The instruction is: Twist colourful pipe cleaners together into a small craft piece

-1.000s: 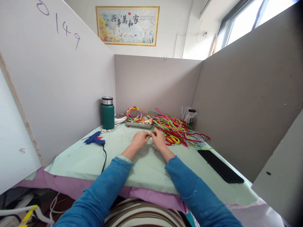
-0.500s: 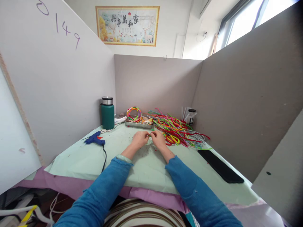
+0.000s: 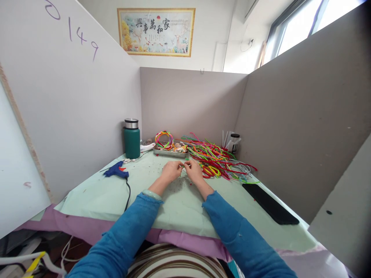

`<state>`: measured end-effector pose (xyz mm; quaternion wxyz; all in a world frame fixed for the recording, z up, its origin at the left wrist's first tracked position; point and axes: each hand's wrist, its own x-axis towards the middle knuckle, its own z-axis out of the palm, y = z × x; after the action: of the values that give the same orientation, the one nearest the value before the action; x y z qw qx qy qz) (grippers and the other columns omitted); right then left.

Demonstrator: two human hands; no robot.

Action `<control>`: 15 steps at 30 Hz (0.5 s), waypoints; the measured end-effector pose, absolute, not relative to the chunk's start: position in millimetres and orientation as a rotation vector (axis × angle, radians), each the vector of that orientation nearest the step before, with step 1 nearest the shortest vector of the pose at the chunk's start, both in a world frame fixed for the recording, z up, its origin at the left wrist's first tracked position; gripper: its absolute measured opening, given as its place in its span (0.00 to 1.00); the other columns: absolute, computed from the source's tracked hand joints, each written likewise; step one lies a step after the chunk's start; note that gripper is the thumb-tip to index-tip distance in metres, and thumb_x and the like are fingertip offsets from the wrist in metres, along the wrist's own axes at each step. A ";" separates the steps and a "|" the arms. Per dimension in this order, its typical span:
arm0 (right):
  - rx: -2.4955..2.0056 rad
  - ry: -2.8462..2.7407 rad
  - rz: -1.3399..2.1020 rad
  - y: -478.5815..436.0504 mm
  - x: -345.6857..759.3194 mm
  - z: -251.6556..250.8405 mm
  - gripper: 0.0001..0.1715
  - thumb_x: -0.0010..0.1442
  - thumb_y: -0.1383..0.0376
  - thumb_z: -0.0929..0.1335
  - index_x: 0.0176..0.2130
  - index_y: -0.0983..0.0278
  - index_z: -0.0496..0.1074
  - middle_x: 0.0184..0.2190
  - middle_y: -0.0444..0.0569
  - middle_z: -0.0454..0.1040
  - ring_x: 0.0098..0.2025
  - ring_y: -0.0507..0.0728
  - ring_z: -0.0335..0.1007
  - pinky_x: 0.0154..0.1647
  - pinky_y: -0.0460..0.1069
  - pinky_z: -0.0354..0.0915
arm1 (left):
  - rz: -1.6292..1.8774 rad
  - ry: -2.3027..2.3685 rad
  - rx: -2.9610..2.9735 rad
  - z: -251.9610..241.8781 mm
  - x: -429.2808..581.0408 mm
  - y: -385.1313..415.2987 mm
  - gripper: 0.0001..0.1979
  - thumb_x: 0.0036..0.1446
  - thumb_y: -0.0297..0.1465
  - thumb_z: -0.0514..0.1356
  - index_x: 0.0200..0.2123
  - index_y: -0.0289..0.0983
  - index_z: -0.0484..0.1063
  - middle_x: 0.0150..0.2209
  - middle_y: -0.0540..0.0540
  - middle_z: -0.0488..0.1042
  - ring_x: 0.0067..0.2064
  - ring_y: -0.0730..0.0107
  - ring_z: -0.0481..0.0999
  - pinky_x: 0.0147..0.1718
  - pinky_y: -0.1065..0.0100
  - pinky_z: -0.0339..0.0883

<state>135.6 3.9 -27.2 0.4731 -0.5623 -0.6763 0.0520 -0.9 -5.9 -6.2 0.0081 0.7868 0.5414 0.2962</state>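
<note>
Your left hand and right hand barely shifted over last second. Both stayed pinched on tiny piece between fingertips, just above mat, near pile. Fine fingerwork continued in place; piece too small to identify.

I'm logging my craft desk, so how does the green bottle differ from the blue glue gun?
The green bottle stands upright by the left partition; the blue glue gun lies flat, nearer the person. The bottle has a silver cap; the glue gun trails a black cord. Both sit on the table, untouched, left of the left hand and right hand, which pinch a small piece.
</note>
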 end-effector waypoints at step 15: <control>-1.412 -1.772 0.082 4.3 134.3 -28.9 0.11 0.55 0.69 0.62 0.32 0.63 0.74 0.36 0.50 0.74 0.39 0.56 0.66 0.38 0.48 0.58 | 0.813 1.670 2.507 -5.9 -1.0 -6.8 0.15 0.54 0.32 0.53 0.43 0.42 0.75 0.39 0.44 0.78 0.41 0.66 0.75 0.39 0.71 0.63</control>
<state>134.3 4.3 -28.9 0.4233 -0.5643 -0.7081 0.0328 -1.0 -6.8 -5.9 0.0106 0.8034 0.5353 0.2604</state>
